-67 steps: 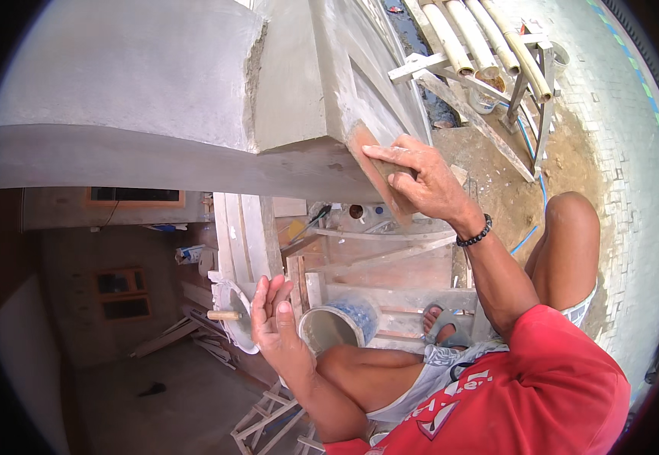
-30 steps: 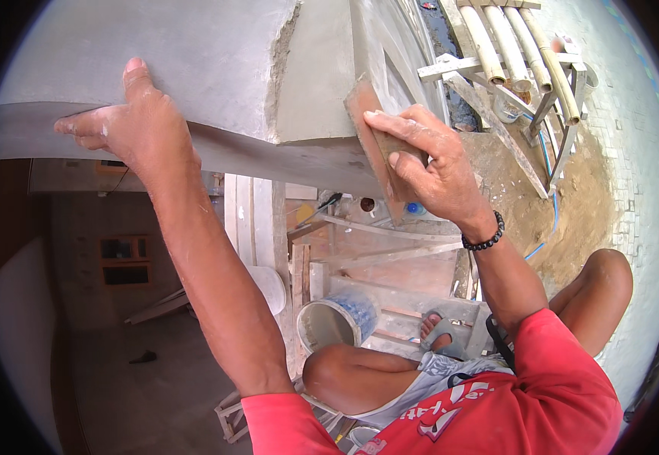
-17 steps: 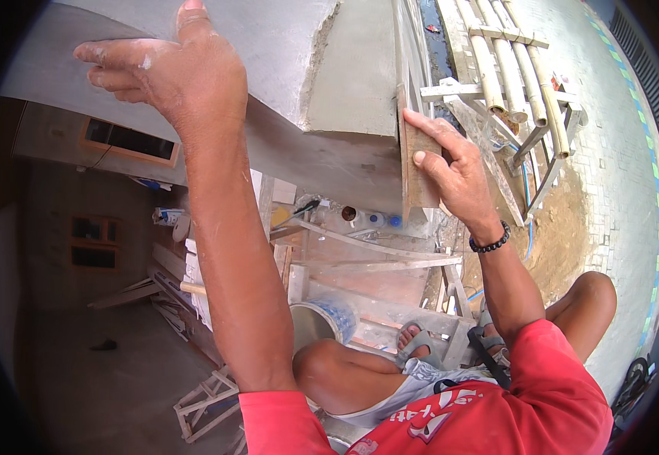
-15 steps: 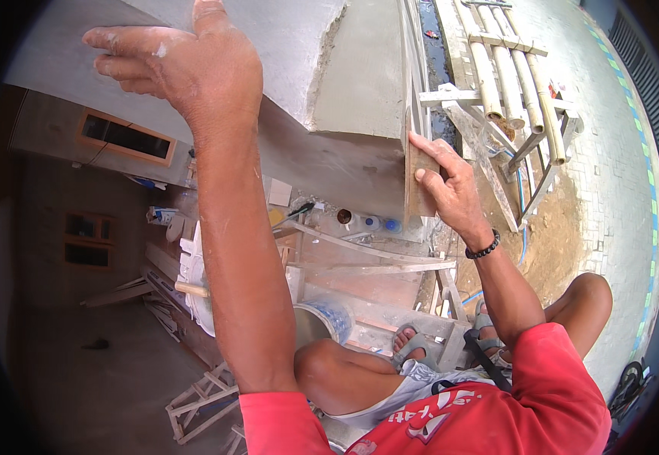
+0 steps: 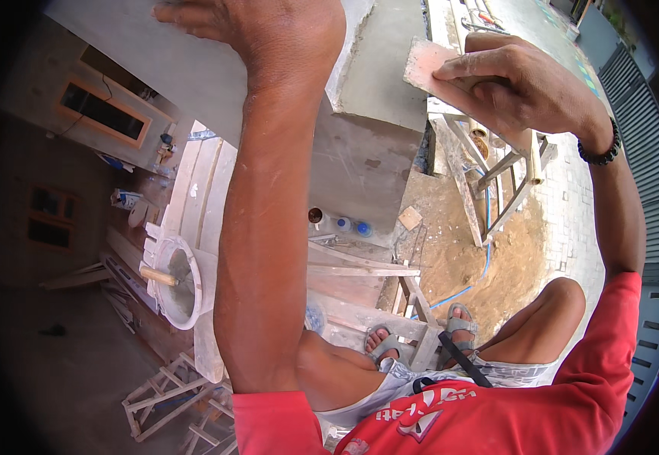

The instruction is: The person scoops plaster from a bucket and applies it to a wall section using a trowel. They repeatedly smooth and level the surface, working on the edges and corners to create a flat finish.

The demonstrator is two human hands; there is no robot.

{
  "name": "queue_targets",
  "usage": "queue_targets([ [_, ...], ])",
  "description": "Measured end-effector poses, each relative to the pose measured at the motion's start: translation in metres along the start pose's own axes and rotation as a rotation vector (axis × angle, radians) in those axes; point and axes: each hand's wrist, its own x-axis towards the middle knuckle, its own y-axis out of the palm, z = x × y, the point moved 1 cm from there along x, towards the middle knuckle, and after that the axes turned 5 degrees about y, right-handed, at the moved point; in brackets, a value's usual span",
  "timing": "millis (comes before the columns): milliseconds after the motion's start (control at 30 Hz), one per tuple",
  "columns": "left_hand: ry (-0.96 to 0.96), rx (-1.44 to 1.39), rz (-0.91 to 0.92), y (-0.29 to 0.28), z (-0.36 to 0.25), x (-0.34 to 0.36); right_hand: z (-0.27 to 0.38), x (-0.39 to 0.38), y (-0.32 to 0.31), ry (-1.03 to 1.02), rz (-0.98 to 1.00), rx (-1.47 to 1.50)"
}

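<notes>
My left hand (image 5: 280, 34) is against the grey plastered concrete (image 5: 147, 45) at the top, fingers stretched out. My right hand (image 5: 519, 83), wearing a bead bracelet, grips a flat pinkish board float (image 5: 424, 62), held slanted beside the corner of the damp grey plaster strip (image 5: 375, 61). Whether the float touches the plaster, I cannot tell. A rough edge runs along that strip's left side. My left forearm hides part of the scene below.
Below are wooden planks (image 5: 193, 182), a white tub (image 5: 181, 241) of grey mix with a wooden-handled tool (image 5: 158, 274), timber trestles (image 5: 155, 398) and blue-lidded containers (image 5: 363, 227). Right are bamboo poles (image 5: 534, 171) on a stand, a blue hose (image 5: 470, 288) and a slatted gate (image 5: 640, 136).
My right hand has moved up and right with the float, which has turned from upright along the corner to slanted. My left hand sits farther right in view, and the view has shifted.
</notes>
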Motion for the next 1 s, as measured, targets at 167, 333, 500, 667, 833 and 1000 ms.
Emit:
queue_targets([
  [167,-0.153,0.002,0.113,-0.001,-0.005,0.004,0.014,0.016,0.022,-0.186,0.113,0.088],
  [333,-0.125,0.035,0.097,0.002,-0.004,0.004,-0.041,0.032,0.034,-0.230,0.097,0.054],
  [500,-0.026,0.024,0.020,0.002,-0.006,0.004,-0.051,0.065,0.011,-0.131,0.039,-0.092],
  [667,-0.030,-0.015,0.026,-0.002,-0.011,0.006,-0.007,0.030,0.013,-0.263,0.156,0.074],
  [833,-0.121,-0.009,0.073,-0.005,-0.020,0.000,-0.038,0.061,0.023,0.031,0.274,-0.147],
  [1000,-0.034,-0.033,0.075,-0.004,-0.007,0.006,-0.040,0.068,0.009,-0.124,0.103,-0.115],
])
